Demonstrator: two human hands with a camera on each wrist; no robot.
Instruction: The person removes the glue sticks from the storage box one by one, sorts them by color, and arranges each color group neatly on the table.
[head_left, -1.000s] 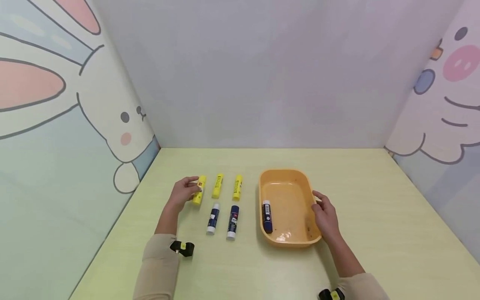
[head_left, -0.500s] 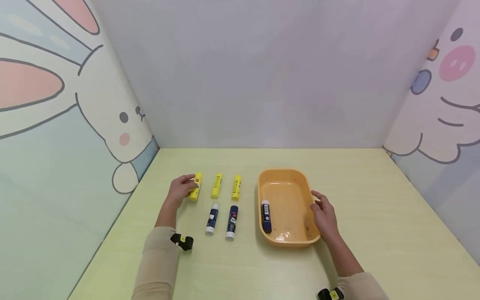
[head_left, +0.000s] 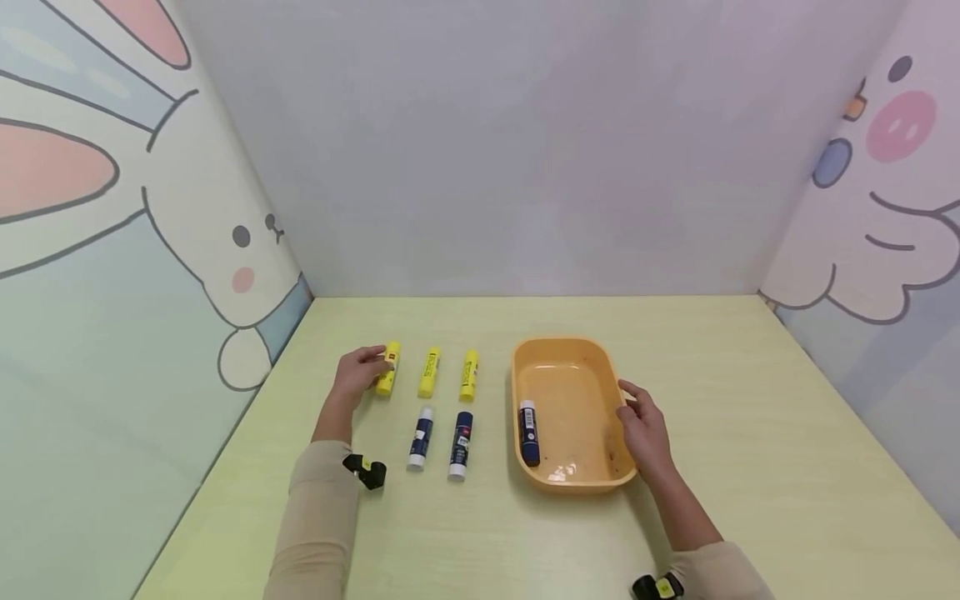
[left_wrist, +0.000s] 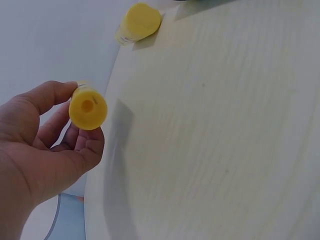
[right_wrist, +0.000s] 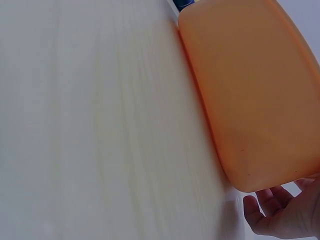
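Observation:
My left hand (head_left: 372,367) pinches the leftmost yellow glue stick (head_left: 387,369) between thumb and fingers; in the left wrist view that hand (left_wrist: 82,116) holds the stick's round end (left_wrist: 88,107) just off the table. Two more yellow sticks (head_left: 428,372) (head_left: 468,375) lie in a row to its right, one of them (left_wrist: 138,22) in the left wrist view too. Two blue-and-white sticks (head_left: 421,437) (head_left: 460,433) lie below them. A blue stick (head_left: 529,432) lies in the orange tray (head_left: 564,342). My right hand (head_left: 628,406) rests with relaxed fingers against the tray's right rim; in the right wrist view its fingers (right_wrist: 270,212) sit beside the tray (right_wrist: 250,100).
The pale yellow table (head_left: 750,433) is boxed in by a grey back wall and cartoon-printed side panels (head_left: 112,292). Bare tabletop lies to the right of the tray and along the front edge.
My left hand has drawn the leftmost yellow stick slightly farther away and to the left. The right hand stays at the tray's rim. The view has shifted a little.

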